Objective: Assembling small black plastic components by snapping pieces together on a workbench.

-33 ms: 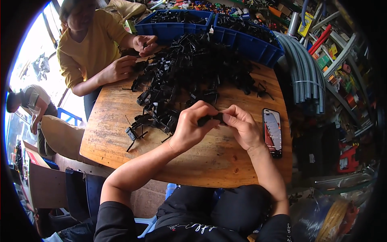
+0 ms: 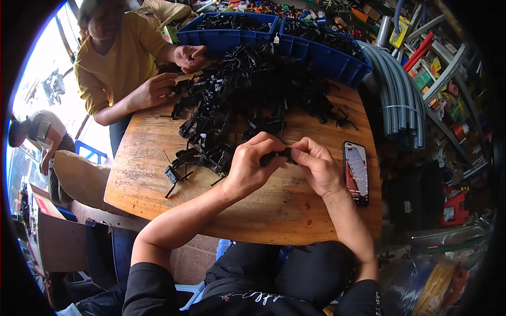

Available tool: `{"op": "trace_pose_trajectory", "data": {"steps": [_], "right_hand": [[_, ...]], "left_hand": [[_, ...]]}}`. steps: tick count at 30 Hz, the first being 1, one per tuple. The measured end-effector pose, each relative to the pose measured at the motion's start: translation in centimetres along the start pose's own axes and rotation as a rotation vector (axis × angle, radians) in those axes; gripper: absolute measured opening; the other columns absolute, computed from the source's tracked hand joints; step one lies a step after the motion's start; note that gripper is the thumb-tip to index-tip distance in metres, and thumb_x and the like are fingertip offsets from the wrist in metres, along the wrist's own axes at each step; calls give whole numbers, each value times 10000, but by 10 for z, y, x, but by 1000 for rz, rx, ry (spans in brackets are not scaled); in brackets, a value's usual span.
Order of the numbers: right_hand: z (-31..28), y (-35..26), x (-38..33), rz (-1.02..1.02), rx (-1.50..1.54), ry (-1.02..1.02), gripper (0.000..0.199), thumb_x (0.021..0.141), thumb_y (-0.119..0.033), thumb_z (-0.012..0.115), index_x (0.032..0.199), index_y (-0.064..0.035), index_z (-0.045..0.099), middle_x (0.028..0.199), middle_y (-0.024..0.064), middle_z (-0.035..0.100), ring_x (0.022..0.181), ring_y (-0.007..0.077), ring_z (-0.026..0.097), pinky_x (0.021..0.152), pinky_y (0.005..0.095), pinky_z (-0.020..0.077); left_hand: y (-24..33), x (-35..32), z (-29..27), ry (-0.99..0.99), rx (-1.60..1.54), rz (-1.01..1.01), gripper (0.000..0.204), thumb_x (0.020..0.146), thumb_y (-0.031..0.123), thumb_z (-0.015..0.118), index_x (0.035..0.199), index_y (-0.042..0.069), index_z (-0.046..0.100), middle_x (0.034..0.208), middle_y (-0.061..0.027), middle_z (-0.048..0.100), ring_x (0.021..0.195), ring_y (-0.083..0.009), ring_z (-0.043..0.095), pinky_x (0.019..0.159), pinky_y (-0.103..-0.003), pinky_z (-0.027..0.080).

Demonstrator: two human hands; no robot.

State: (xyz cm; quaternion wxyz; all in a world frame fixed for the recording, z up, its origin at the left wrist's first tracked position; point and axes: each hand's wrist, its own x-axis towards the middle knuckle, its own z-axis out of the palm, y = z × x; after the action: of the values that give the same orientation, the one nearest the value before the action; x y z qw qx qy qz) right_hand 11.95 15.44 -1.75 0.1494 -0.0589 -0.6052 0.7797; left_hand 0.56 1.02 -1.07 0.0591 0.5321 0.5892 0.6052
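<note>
Between my two hands, above the near part of the wooden table (image 2: 263, 210), is a small black plastic part (image 2: 269, 157), mostly covered by my fingers. My left hand (image 2: 253, 162) is closed round its left side. My right hand (image 2: 318, 166) pinches its right end between thumb and fingers. Just beyond my hands spreads a big heap of black plastic parts (image 2: 247, 79), some with thin legs sticking out. One loose part with legs (image 2: 173, 176) lies at the heap's near left edge.
Right of my right hand lies a phone (image 2: 356, 174) with its screen lit. Two blue bins (image 2: 226, 39) of black parts stand at the table's far side. Across at the far left, a person in a yellow top (image 2: 124, 58) handles parts. Grey hoses (image 2: 395, 95) hang at the right.
</note>
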Motion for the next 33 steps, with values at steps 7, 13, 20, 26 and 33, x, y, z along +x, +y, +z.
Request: {"op": "trace_pose_trajectory", "data": {"steps": [7, 13, 20, 26, 33], "right_hand": [[2, 4, 3, 58, 216, -40, 129, 878, -124, 583, 958, -23, 577, 862, 18, 597, 834, 83, 528, 766, 214, 420], [24, -19, -5, -443, -953, -41, 511, 747, -132, 715, 1186, 18, 500, 1051, 127, 584, 919, 237, 577, 824, 318, 458], [22, -4, 0, -736, -1424, 89, 422, 732, -56, 681, 1113, 24, 520, 902, 143, 570, 806, 296, 568, 721, 370, 477], [25, 4, 1, -741, -1436, 86, 286, 753, -4, 605, 1020, 22, 506, 849, 152, 554, 788, 316, 568, 676, 386, 476], [24, 7, -3, -646, -1369, 106, 195, 748, -13, 597, 921, -4, 509, 776, 155, 559, 707, 331, 583, 606, 381, 475]], "left_hand": [[5, 1, 0, 6, 135, 14, 183, 723, 2, 690, 889, -11, 615, 814, -78, 600, 710, -174, 595, 638, -252, 467], [-12, 9, -17, 81, -695, -643, 104, 811, 118, 648, 819, 22, 611, 722, -36, 596, 620, -97, 550, 582, -220, 414], [-12, 3, -1, 16, -591, -695, 98, 804, 108, 650, 810, 19, 611, 698, -34, 590, 621, -86, 541, 575, -217, 400], [-4, 0, 0, -6, -401, -704, 127, 772, 122, 691, 808, 19, 626, 647, -5, 575, 580, -49, 494, 519, -198, 349], [6, 3, 1, -11, -264, -632, 202, 766, 135, 688, 853, -35, 626, 689, -26, 593, 618, -71, 526, 565, -211, 415]]}}
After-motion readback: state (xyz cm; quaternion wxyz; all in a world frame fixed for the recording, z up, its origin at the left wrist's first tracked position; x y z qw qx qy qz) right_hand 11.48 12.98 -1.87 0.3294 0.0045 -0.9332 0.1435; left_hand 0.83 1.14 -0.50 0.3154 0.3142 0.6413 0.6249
